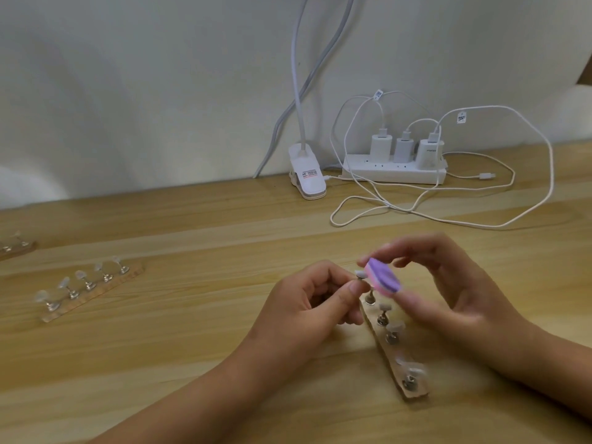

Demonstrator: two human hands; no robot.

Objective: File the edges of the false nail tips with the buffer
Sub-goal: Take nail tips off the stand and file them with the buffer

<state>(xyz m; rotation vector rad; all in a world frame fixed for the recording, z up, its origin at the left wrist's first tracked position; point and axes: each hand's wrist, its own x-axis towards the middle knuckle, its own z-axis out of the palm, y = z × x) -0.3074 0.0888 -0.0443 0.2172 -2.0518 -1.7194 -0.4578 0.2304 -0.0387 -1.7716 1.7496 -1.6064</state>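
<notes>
My left hand (315, 296) pinches a small stand topped by a clear false nail tip (456, 274) between thumb and forefinger, lifted above the table. In my right hand (445, 283) a purple and pink buffer block (384, 277) is gripped by the fingertips, its edge touching the nail tip. Below both hands lies a clear strip holder (413, 390) with several more nail tips on metal stands (392, 331). The image is blurred around the right hand.
Another strip of nail tips on stands (86, 286) lies at the left, with a further one (16, 245) at the far left edge. At the back stand a white clip lamp (307, 174), a power strip (394, 171) with chargers, and looping white cables (448, 216).
</notes>
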